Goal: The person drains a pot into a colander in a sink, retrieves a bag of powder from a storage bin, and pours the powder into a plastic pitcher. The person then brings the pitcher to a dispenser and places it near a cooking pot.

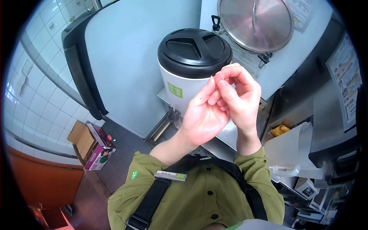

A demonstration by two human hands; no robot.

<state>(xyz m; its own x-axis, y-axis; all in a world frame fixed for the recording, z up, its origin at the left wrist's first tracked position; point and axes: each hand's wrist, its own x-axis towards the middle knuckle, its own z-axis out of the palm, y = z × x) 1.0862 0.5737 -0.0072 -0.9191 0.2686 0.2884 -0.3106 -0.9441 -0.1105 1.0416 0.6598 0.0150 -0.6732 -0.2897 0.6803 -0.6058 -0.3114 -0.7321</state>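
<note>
My left hand (206,115) is held palm up in front of my chest, its thumb raised and apart. The rest of its fingers are partly covered by my right hand (244,92). My right thumb and index finger meet in a pinch beside the left thumb's tip; anything between them is too small to make out. A tiny dark speck shows near the base of the left thumb. Just beyond both hands stands a white drink dispenser (180,101) with a black lid (193,51), a green label (175,90) and a tap low down.
A second dispenser with a steel lid (255,25) stands at the back right. At left are a large pale-blue panel (134,57) with a dark edge and an opened cardboard box (94,153) on the floor. A translucent pitcher (289,153) is at right.
</note>
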